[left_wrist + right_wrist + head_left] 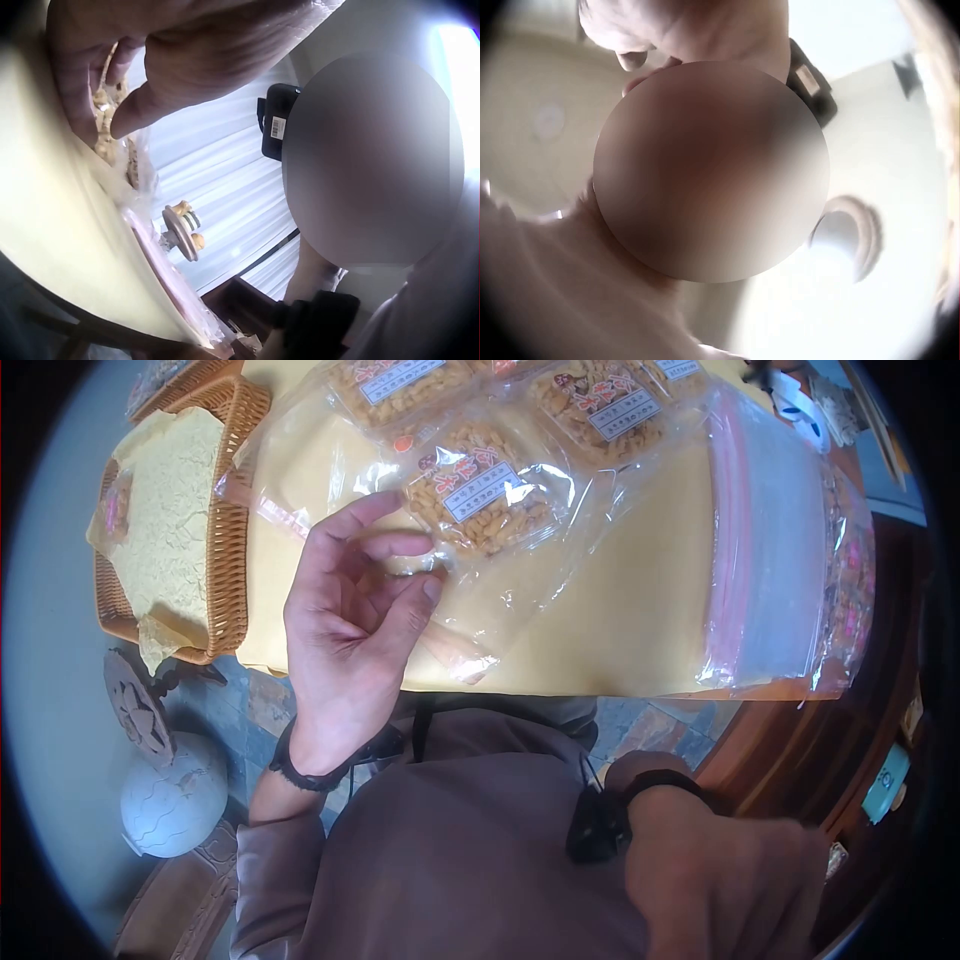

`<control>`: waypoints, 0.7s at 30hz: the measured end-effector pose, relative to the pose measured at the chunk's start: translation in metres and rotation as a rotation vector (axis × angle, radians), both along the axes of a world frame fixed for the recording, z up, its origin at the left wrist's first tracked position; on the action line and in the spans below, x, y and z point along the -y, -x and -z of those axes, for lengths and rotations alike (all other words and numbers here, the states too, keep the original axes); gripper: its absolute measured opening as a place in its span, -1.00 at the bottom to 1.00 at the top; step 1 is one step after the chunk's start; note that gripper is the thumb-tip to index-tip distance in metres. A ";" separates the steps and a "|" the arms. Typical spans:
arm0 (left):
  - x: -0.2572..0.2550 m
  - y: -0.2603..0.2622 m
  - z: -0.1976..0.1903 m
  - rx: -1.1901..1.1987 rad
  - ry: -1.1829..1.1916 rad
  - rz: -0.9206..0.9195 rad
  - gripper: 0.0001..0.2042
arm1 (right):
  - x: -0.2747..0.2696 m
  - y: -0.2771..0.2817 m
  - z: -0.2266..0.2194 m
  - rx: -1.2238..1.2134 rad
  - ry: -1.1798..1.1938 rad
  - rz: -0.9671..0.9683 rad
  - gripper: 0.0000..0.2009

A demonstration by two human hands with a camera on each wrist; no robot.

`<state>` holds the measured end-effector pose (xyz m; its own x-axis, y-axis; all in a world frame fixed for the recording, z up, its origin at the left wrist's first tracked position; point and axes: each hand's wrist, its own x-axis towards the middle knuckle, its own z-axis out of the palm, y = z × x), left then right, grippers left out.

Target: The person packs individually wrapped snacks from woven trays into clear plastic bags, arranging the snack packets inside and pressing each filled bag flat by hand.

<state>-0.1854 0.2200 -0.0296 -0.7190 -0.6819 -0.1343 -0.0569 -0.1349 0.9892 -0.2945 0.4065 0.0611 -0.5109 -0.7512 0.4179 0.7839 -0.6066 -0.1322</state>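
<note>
My left hand is over the near edge of the yellow-covered table, its fingers bent and spread, with a gap between thumb and fingertips. The index fingertip is right at the edge of a clear packet of golden, strip-shaped snack pieces with a white label. Loose clear plastic spreads around and below this packet. In the left wrist view, snack pieces show between thumb and fingers. My right hand is raised at the lower right, close to the head and blurred; its fingers are mostly hidden.
More snack packets lie farther back. A stack of clear bags with pink strips lies at the table's right edge. To the left stands a wicker basket lined with pale paper. A white round vessel is below it.
</note>
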 end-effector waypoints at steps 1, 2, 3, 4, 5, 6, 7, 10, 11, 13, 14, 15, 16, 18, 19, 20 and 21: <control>-0.001 0.000 0.001 0.002 -0.004 -0.001 -0.44 | 0.002 -0.006 0.003 -0.189 0.040 0.283 -0.54; -0.002 0.000 0.001 -0.002 -0.007 -0.007 -0.45 | 0.002 -0.006 0.006 -0.188 0.034 0.282 -0.54; -0.002 0.000 0.002 -0.010 -0.004 -0.014 -0.46 | 0.005 -0.004 0.010 -0.395 0.061 0.478 -0.57; -0.002 0.000 0.002 -0.014 0.002 -0.016 -0.46 | 0.008 -0.001 0.012 -0.602 0.094 0.675 -0.59; -0.003 -0.001 0.005 -0.018 0.039 -0.010 -0.45 | 0.007 0.000 0.009 -0.606 0.100 0.673 -0.59; -0.005 -0.002 0.006 -0.022 0.072 -0.004 -0.45 | 0.004 0.002 0.004 -0.562 0.052 0.585 -0.60; -0.005 -0.002 0.006 -0.027 0.067 -0.006 -0.45 | 0.001 0.003 0.000 -0.519 0.000 0.497 -0.61; -0.008 -0.005 0.006 -0.023 0.102 0.026 -0.44 | 0.006 -0.014 0.004 -0.389 0.038 0.605 -0.61; -0.010 -0.005 0.006 -0.046 0.110 0.017 -0.47 | 0.004 -0.010 0.003 -0.396 0.040 0.604 -0.61; -0.012 -0.006 0.007 -0.070 0.108 0.012 -0.49 | 0.003 0.002 0.003 -0.455 0.102 0.452 -0.61; -0.011 -0.006 0.007 -0.052 0.113 0.019 -0.51 | 0.022 0.005 0.008 -0.457 0.105 0.453 -0.61; -0.009 -0.007 0.006 -0.032 0.119 0.024 -0.54 | 0.055 0.005 0.016 -0.525 0.370 0.884 -0.60; -0.010 -0.007 0.006 -0.032 0.117 0.025 -0.54 | 0.070 0.004 0.020 -0.574 0.635 1.316 -0.60; -0.010 -0.005 0.005 -0.007 0.184 0.040 -0.56 | 0.014 0.006 0.008 -0.575 0.367 0.860 -0.59; -0.010 -0.005 0.005 -0.004 0.184 0.041 -0.56 | 0.005 0.008 -0.001 -0.547 0.102 0.400 -0.59; -0.012 -0.006 0.005 0.008 0.209 0.055 -0.56 | -0.001 0.006 -0.001 -0.541 0.095 0.403 -0.59; -0.011 -0.005 0.004 0.013 0.243 0.067 -0.56 | -0.003 0.005 -0.003 -0.465 0.066 0.376 -0.58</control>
